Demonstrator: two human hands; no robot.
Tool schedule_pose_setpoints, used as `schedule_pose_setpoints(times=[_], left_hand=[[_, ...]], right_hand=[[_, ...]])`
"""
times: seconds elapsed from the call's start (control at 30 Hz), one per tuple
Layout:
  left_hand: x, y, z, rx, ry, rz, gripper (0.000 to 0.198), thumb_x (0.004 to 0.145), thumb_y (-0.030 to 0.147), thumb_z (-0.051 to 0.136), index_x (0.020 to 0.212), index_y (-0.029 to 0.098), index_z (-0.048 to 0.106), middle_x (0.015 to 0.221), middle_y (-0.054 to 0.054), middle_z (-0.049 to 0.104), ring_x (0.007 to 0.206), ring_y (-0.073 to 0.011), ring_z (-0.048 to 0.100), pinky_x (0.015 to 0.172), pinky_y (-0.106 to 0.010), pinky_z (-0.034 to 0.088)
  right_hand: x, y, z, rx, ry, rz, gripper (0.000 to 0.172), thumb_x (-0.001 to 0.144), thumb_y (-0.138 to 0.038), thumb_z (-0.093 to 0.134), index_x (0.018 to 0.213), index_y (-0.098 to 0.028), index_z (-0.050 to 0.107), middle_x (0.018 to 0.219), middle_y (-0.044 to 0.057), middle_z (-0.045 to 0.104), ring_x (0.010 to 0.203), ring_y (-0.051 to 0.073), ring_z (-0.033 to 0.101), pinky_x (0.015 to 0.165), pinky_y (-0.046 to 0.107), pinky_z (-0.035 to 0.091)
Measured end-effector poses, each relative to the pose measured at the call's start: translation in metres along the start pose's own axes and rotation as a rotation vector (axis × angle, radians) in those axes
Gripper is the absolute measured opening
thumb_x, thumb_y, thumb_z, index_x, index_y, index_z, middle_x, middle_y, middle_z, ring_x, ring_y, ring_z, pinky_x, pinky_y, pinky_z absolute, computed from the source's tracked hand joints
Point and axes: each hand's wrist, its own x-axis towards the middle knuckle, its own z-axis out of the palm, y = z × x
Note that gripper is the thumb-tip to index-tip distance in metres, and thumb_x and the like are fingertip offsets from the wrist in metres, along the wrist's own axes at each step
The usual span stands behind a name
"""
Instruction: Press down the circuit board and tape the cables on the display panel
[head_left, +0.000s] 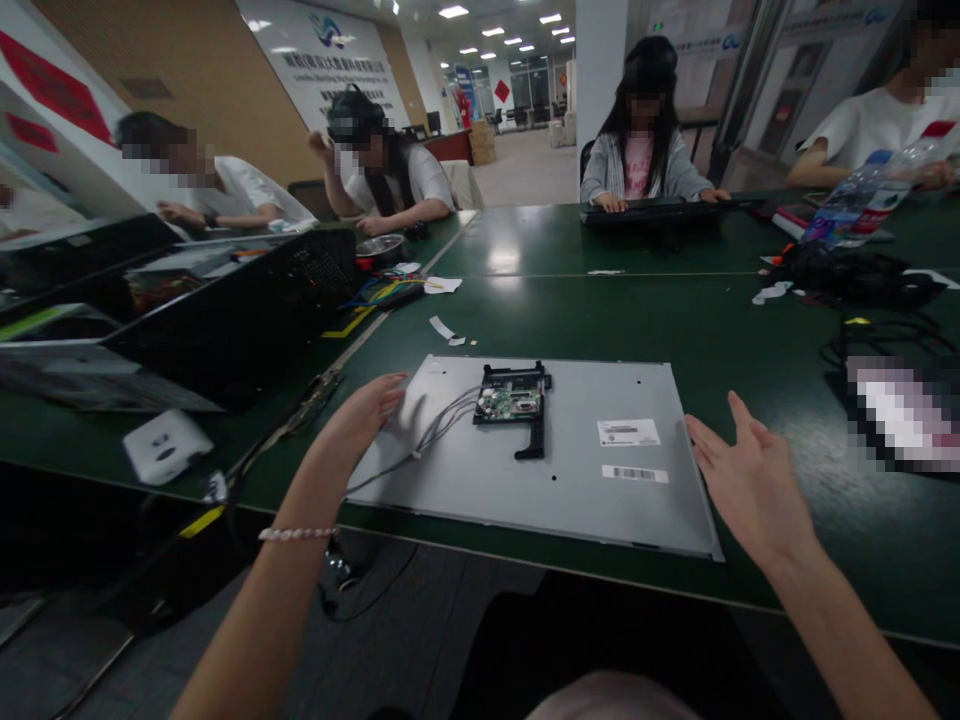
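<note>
In front of me a flat grey metal panel (585, 510), which looks like the back of a display panel, lies on the green table. A green circuit board (517, 403) in a black plastic bracket (538, 440) sits on its upper middle. Grey cables (431, 435) run from the board to the panel's left edge. Two white labels (628, 432) are stuck on its right part. My left hand (367, 412) is beside the left edge, fingers stretched out, holding nothing. At the right edge is my right hand (750, 480), fingers apart and empty; whether it touches the panel I cannot tell.
An open black computer case (247, 320) stands at the left, near a small white box (166, 446). Paper scraps (442, 328) lie beyond the panel. At the right are a plastic bottle (862, 205) and black cables (855, 270). Several people sit around the green table (547, 310).
</note>
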Motion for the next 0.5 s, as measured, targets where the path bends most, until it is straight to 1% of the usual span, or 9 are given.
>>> schedule_pose_setpoints(times=[0.07,0.13,0.23,0.33,0.43,0.5], left_hand=[[-0.009,0.000,0.007,-0.003,-0.009,0.013,0.038,0.073,0.041,0.064,0.107,0.024,0.070,0.106,-0.008,0.069,0.101,-0.0250,0.062,0.067,-0.030,0.047],[-0.020,0.000,0.015,0.002,-0.038,0.041,0.037,0.073,0.041,0.065,0.107,0.027,0.070,0.110,-0.007,0.068,0.107,-0.0257,0.061,0.071,-0.031,0.047],[-0.038,0.004,0.028,0.016,-0.107,0.085,0.040,0.073,0.043,0.066,0.110,0.027,0.069,0.116,-0.007,0.066,0.115,-0.0261,0.057,0.080,-0.032,0.046],[-0.056,0.009,0.043,0.003,-0.155,0.104,0.046,0.075,0.044,0.066,0.116,0.023,0.066,0.125,-0.007,0.063,0.123,-0.0262,0.052,0.089,-0.033,0.042],[-0.069,0.012,0.058,-0.024,-0.204,0.122,0.049,0.078,0.045,0.065,0.121,0.021,0.064,0.129,-0.008,0.061,0.125,-0.0263,0.049,0.092,-0.033,0.039],[-0.077,0.015,0.066,-0.020,-0.261,0.144,0.047,0.080,0.045,0.064,0.121,0.021,0.064,0.132,-0.007,0.060,0.126,-0.0263,0.047,0.095,-0.034,0.037]], right_hand=[[0.001,-0.006,-0.009,0.008,0.056,-0.028,0.072,0.090,-0.059,0.046,0.154,-0.044,0.019,0.148,-0.002,0.051,0.140,0.021,0.042,0.123,0.048,0.016],[0.004,-0.012,-0.019,0.009,0.098,-0.041,0.075,0.088,-0.058,0.048,0.155,-0.041,0.018,0.144,0.001,0.056,0.139,0.021,0.045,0.123,0.046,0.014],[0.009,-0.018,-0.036,-0.021,0.164,-0.035,0.080,0.086,-0.057,0.051,0.156,-0.037,0.019,0.134,0.005,0.064,0.135,0.022,0.049,0.122,0.046,0.018],[0.012,-0.023,-0.054,-0.094,0.189,-0.043,0.079,0.085,-0.057,0.051,0.155,-0.036,0.021,0.124,0.005,0.069,0.133,0.022,0.052,0.121,0.047,0.020],[0.014,-0.025,-0.072,-0.197,0.203,-0.077,0.078,0.085,-0.054,0.054,0.154,-0.036,0.024,0.114,0.005,0.073,0.134,0.024,0.051,0.121,0.051,0.020],[0.016,-0.026,-0.088,-0.266,0.220,-0.116,0.080,0.082,-0.051,0.060,0.153,-0.037,0.027,0.113,0.005,0.073,0.135,0.025,0.049,0.121,0.050,0.021]])
